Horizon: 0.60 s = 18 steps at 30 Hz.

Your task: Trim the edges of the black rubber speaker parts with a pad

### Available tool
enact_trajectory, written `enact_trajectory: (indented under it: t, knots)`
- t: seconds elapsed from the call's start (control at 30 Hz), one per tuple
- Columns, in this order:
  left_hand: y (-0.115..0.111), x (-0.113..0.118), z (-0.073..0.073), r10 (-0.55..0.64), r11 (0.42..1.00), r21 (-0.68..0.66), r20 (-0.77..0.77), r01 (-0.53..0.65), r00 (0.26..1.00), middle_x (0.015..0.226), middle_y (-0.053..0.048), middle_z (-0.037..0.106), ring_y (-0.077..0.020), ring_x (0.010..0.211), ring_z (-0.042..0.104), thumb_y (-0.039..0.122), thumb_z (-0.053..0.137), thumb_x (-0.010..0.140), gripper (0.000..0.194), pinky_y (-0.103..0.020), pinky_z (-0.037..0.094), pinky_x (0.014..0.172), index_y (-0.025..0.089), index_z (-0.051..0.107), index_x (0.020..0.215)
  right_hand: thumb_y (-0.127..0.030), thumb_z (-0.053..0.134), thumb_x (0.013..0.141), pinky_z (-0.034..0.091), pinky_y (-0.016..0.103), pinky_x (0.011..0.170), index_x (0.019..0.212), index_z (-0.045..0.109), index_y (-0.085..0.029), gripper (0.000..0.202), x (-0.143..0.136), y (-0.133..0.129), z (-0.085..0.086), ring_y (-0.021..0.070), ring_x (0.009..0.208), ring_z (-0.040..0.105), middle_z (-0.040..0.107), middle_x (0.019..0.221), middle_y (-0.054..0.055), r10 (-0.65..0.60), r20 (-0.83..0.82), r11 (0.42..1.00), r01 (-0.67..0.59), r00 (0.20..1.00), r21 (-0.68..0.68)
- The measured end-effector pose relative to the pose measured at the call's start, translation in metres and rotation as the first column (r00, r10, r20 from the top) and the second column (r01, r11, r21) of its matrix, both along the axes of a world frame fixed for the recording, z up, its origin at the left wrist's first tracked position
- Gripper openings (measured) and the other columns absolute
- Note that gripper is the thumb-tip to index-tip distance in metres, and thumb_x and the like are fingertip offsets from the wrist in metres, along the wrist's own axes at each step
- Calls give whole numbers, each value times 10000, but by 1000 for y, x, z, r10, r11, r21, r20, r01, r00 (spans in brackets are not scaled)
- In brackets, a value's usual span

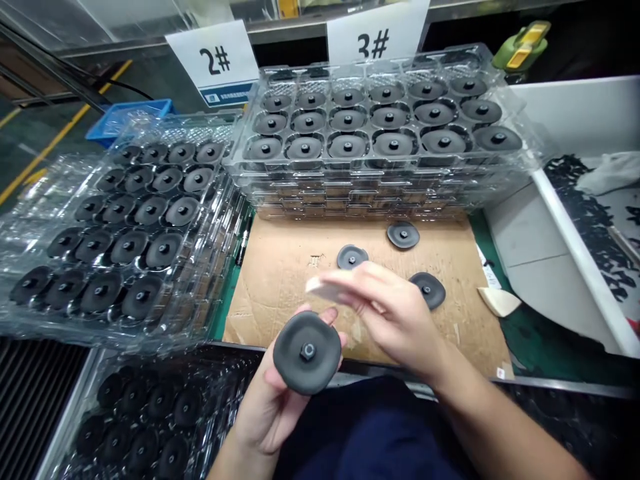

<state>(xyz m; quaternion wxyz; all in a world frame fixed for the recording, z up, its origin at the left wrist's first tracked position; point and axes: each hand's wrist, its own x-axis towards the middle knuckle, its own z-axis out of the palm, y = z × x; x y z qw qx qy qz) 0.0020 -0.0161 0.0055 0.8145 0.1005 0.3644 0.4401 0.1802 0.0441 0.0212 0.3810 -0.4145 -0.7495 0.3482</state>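
Cupping a dark, shallow disc [307, 365] from beneath, the left hand [267, 403] has its digits around the rim and leaves the upper face uncovered. The disc sits above the near edge of the cardboard sheet [275, 257], left of that edge's middle, its metal hub [308, 351] facing up. The right hand [395, 313] pinches a pale, flat piece [326, 291] just beyond the disc; blur hides what it is made of, and whether it touches anything I cannot tell.

The disc looks light enough for one hand, probably stiff, perhaps rubber or plastic, with a matt face that should grip rather than slip. The rim seems the best hold, supported from below; the small hub would give a poorer purchase.

Three loose discs [403, 235] lie toward the right half of the sheet, which covers the green worktop [530, 347]. Clear trays [320, 164] of similar discs stand along the far edge, more [197, 293] beyond the left edge.
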Motion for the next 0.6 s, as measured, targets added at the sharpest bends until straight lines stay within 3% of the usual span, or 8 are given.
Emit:
enact_trajectory:
  t: [0.07,0.1,0.2,0.27,0.33,0.43,0.53,0.6]
  knots:
    - [0,-6,-1,-7,1000,29,73,5,997,1259,-47,555,-283,1107,538,454,707,607,596,-393,414,964,329,550,1169,-166,376,914,464,291,768,1199,519,-222,324,4,-8,-30,151,898,561,605,1025,57,-152,88,979,163,984,-126]
    - [-1,-8,-1,-10,999,42,98,6,995,1258,-41,556,-281,1107,539,460,702,608,581,-386,423,955,340,557,1158,-177,375,914,472,298,755,1200,518,-221,323,5,-14,-47,157,885,569,611,1012,62,-164,128,970,183,978,-160]
    - [0,-10,-2,-19,999,52,122,13,992,1229,-20,578,-267,1099,547,442,706,614,548,-350,450,927,354,571,1138,-180,393,894,491,314,711,1127,574,-206,296,4,-34,-85,168,805,591,641,893,57,-73,175,975,107,982,-194]
    - [0,-8,-2,-22,998,58,125,15,992,1223,-15,582,-256,1095,551,436,703,624,543,-334,450,927,352,568,1143,-176,416,875,488,349,730,1096,588,-200,281,4,-38,-89,189,820,594,651,898,58,-65,187,976,101,980,-192]
    - [0,-6,-1,-35,997,66,131,26,991,1218,-12,587,-250,1085,558,447,695,628,544,-323,448,930,344,568,1147,-178,417,878,467,374,779,1144,546,-201,297,6,-36,-71,207,914,575,636,1019,68,-121,192,971,156,974,-182]
    - [-1,-2,4,-53,997,52,91,48,994,1183,-1,612,-237,1088,555,452,688,641,507,-294,441,933,334,588,1124,-162,437,886,430,326,799,1223,470,-257,352,8,-30,-19,175,965,549,593,1138,33,-202,118,978,207,972,-34]
    - [-1,4,9,-25,999,47,-27,27,999,1105,11,647,-244,1142,508,439,723,613,489,-278,416,958,302,628,1073,-158,454,883,396,306,683,1215,505,-237,344,0,-32,25,152,755,549,652,944,22,-76,53,966,61,996,252]
    - [0,8,11,26,995,94,-119,-15,993,1059,5,659,-266,1149,495,414,770,557,548,-277,419,954,272,634,1069,-149,442,884,360,310,629,1189,542,-195,324,-8,-35,35,154,669,491,643,797,28,-82,118,974,54,990,222]
